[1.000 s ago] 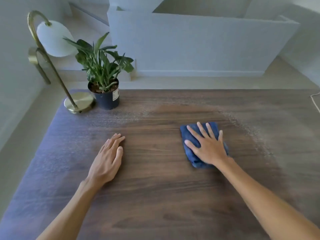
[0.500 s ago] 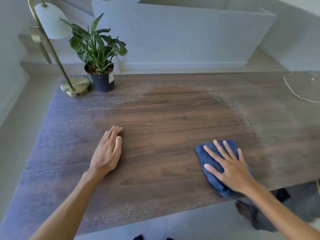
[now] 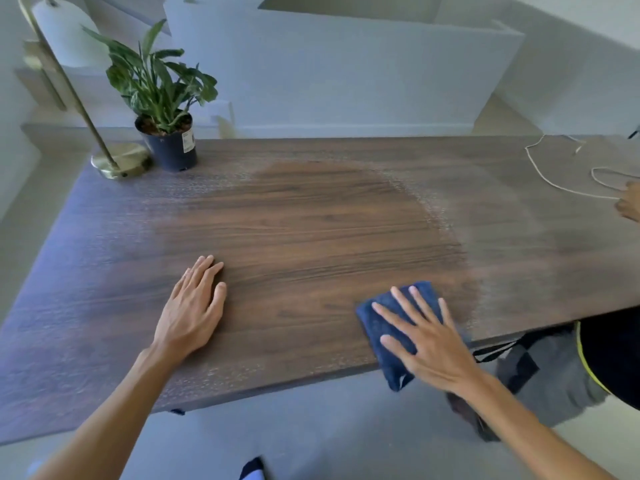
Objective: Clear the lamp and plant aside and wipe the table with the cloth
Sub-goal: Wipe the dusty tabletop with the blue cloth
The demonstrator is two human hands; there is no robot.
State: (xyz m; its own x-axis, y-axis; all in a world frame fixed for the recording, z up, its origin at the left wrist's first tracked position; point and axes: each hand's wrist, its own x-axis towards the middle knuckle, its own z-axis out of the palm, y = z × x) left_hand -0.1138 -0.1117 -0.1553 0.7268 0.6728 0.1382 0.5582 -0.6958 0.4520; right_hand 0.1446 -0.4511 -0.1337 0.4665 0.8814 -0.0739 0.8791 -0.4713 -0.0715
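Note:
A folded blue cloth (image 3: 382,323) lies at the near edge of the dark wooden table (image 3: 311,220), its near corner hanging over the edge. My right hand (image 3: 429,344) presses flat on the cloth with fingers spread. My left hand (image 3: 192,313) rests flat on the tabletop, left of centre, holding nothing. At the far left corner stand a brass lamp (image 3: 119,164) with a white shade and a potted green plant (image 3: 171,147), side by side. The table's middle looks darker and clean, ringed by a pale dusty band.
A white cord (image 3: 554,181) loops on the far right of the table, beside another person's hand (image 3: 628,202). Someone in dark clothes (image 3: 609,358) stands at the table's near right. A white partition wall (image 3: 346,71) runs behind the table.
My right hand has dragged the cloth from the table's middle toward me and to the right, to the near edge. My left hand has stayed in place. The view has tilted down.

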